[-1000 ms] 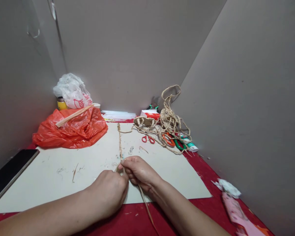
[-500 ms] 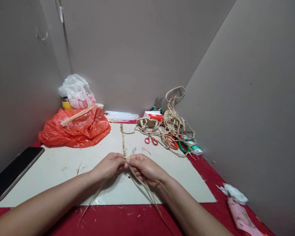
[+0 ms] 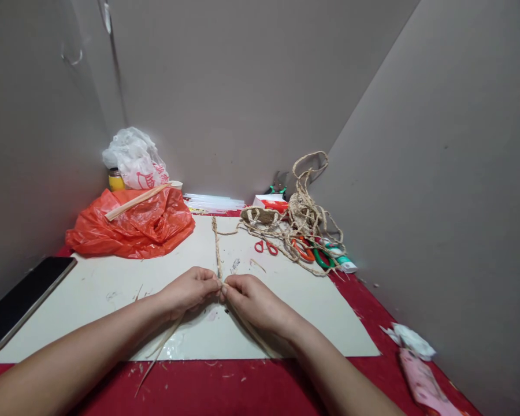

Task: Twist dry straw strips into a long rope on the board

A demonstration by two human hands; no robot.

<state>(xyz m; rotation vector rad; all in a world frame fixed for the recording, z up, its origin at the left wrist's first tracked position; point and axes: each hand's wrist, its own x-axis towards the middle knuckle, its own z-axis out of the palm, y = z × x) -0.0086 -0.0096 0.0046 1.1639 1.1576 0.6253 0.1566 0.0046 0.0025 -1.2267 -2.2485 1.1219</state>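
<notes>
A thin braided straw cord [image 3: 217,248] runs down the white board [image 3: 91,312] to my fingertips. My left hand [image 3: 195,289] pinches the cord's near end between thumb and forefinger. Right beside it, almost touching, my right hand [image 3: 251,297] is closed on the same end. Loose straw strands [image 3: 162,342] trail from under my left hand past the board's front edge. Others hang below my right hand, partly hidden by the forearm. From the cord's far end a thin strand leads right to a tangled heap of braided cord [image 3: 305,211].
An orange plastic bag [image 3: 134,231] with flat straw strips [image 3: 136,202] on it lies back left. A phone [image 3: 23,303] is at the left edge. Red-handled scissors [image 3: 266,248], a green handle [image 3: 323,260] and a tube [image 3: 346,264] sit near the heap. Grey walls [image 3: 242,104] enclose the table.
My right hand has rolled over, its back now turned more upward, and its fingers have closed in at the cord's end. The strands below it have swung behind the forearm.
</notes>
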